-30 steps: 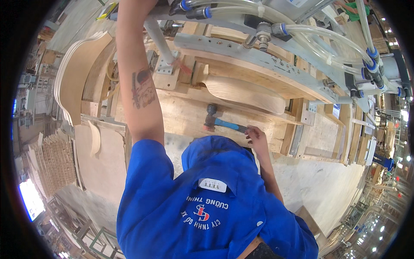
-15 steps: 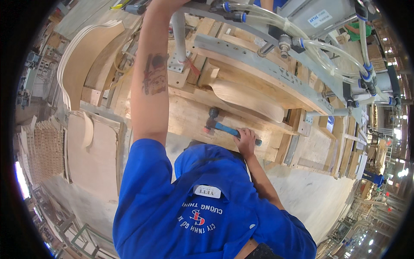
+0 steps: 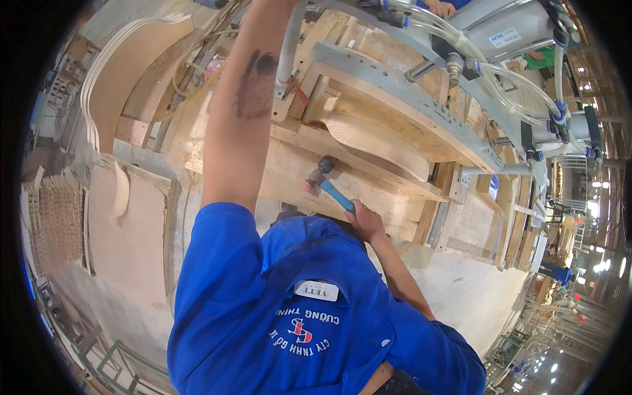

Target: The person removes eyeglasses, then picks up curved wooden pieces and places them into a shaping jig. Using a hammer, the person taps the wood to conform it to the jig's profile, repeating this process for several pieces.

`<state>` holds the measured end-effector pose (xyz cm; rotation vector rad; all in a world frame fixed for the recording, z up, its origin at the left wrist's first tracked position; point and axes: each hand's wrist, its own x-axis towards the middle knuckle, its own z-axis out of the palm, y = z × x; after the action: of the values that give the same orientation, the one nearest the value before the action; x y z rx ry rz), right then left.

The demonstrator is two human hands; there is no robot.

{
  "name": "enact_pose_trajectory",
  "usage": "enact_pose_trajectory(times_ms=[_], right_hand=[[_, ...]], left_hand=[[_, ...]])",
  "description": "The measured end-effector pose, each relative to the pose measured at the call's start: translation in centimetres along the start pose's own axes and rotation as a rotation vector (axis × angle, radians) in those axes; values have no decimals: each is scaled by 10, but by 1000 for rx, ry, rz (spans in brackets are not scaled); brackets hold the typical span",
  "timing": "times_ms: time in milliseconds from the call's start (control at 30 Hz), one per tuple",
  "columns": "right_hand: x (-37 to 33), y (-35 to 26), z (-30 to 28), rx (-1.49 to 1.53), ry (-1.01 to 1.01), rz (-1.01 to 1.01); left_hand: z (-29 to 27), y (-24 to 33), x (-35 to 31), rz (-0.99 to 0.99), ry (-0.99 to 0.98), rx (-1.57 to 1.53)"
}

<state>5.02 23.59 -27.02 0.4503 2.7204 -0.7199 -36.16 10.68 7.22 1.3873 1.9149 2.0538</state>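
My right hand (image 3: 366, 222) is closed round the blue handle of a mallet (image 3: 337, 193). The mallet's dark head and reddish striking face are over the pale wooden bench (image 3: 276, 172), and I cannot tell whether they touch it. Beyond the mallet, a curved, pale plywood piece (image 3: 378, 150) lies in a wooden press frame (image 3: 454, 187), under a grey metal bar (image 3: 408, 105). My left forearm reaches up past the press's grey post and leaves the picture at the upper edge, so that hand is out of sight.
Clear air hoses (image 3: 490, 85) and metal cylinders (image 3: 513, 29) hang over the press at the upper right. Nested curved plywood sheets (image 3: 108, 72) stand at the left, above a flat board (image 3: 135, 230). Another person's hand (image 3: 441, 8) shows across the press.
My right hand has moved left and wrapped further round the mallet's handle, which has turned steeper. The view has shifted slightly, and my left hand has gone out past the upper edge.
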Motion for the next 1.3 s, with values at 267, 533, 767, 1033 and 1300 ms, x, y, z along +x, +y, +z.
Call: enact_pose_trajectory(times_ms=[267, 533, 767, 1033, 1300], right_hand=[[-42, -63, -98, 385, 99, 47], [-63, -67, -135, 822, 795, -289], [-68, -41, -128, 453, 565, 360], [-77, -67, -162, 847, 1030, -281], [-112, -5, -82, 149, 630, 308]], left_hand=[[-3, -5, -4, 114, 6, 117], [-4, 1, -7, 116, 55, 152], [-4, -6, 0, 153, -15, 87], [7, -15, -2, 103, -24, 11], [2, 10, -3, 41, 50, 202]])
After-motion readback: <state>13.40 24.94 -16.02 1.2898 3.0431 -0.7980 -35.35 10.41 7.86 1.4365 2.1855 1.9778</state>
